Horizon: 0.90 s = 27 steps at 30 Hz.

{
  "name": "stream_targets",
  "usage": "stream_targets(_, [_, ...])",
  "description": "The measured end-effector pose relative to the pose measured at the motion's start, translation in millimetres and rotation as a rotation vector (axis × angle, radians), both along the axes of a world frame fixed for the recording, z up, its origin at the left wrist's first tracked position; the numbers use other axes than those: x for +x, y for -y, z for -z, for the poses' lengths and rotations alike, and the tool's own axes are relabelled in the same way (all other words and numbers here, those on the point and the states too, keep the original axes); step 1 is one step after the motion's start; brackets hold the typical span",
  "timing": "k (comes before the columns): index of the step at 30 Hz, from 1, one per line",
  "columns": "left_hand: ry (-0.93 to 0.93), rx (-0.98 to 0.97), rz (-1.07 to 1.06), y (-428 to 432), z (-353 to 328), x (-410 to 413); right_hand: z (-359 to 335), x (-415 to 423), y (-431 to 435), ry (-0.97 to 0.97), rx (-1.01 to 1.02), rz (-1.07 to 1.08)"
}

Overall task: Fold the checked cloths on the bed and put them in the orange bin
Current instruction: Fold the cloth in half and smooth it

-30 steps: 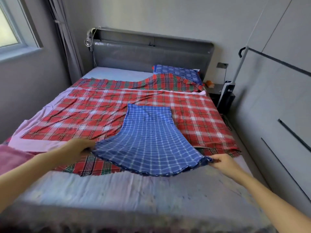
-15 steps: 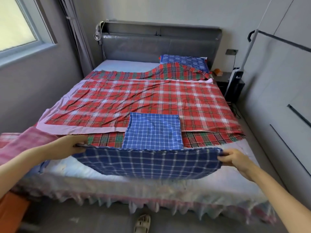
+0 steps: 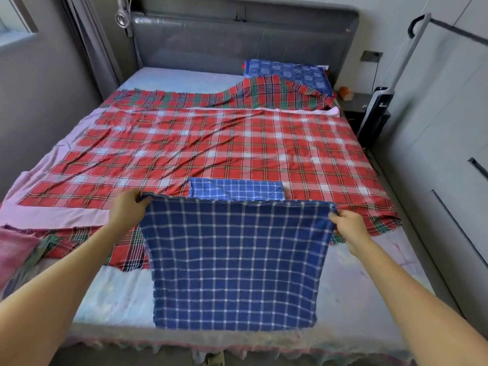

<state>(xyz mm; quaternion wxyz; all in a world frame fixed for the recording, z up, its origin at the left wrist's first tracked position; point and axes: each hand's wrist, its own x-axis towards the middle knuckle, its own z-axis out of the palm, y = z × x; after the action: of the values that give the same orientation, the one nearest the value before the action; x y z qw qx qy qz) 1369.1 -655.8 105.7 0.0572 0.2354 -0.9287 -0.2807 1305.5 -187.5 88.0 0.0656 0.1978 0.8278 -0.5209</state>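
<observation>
L hand, i.e. left hand point(image 3: 126, 210), pinches the top-left corner of the blue checked cloth point(image 3: 235, 260), fingers curled over the edge; right hand point(image 3: 348, 225) pinches the top-right corner in the same way; both grips narrow, on fabric only. The top edge is stretched almost straight between the 2 hands, above the near part of the bed point(image 3: 105, 294); the cloth hangs down from it as one flat panel; side edges run a bit inward; bottom edge is near the frilled bed edge point(image 3: 118, 344).

Just behind the top edge a lighter blue checked strip point(image 3: 237, 190) lies flat on the red checked cloth point(image 3: 211, 149); whether it is the same piece, cannot tell.

The red checked cloth is spread wide over the middle of the bed, w/ a pink sheet point(image 3: 66, 215) showing at its left and near edges; a red-green checked cloth point(image 3: 264, 96) lies beyond it, its right end rising onto the blue pillow point(image 3: 290, 73); grey headboard point(image 3: 237, 40) behind.

Room to move: pale sheet is bare on both sides of the hanging panel; on the R side only a narrow floor strip point(image 3: 390, 186) between bed edge and wardrobe point(image 3: 449, 128); an upright vacuum point(image 3: 377, 109) stands at its far end; L side close to the wall, a pink towel point(image 3: 13, 249) at the bed edge.
</observation>
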Motion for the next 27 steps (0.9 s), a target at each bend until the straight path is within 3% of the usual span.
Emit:
stream_targets(5, [0.183,-0.208,0.115,7,65,-79,64,-83,22,0.049,0.199,0.054])
stream_targets(9, [0.212,-0.175,0.078,19,111,-141,114,-138,31,0.069,0.266,0.095])
stream_targets(16, [0.116,0.154,-0.164,34,198,-253,204,-242,45,0.046,0.133,0.184])
stream_targets(22, [0.062,-0.006,-0.201,27,238,-319,257,-313,52,0.03,0.132,0.235])
stream_targets(27, [0.091,0.021,-0.29,30,268,-360,292,-357,58,0.037,0.165,0.259])
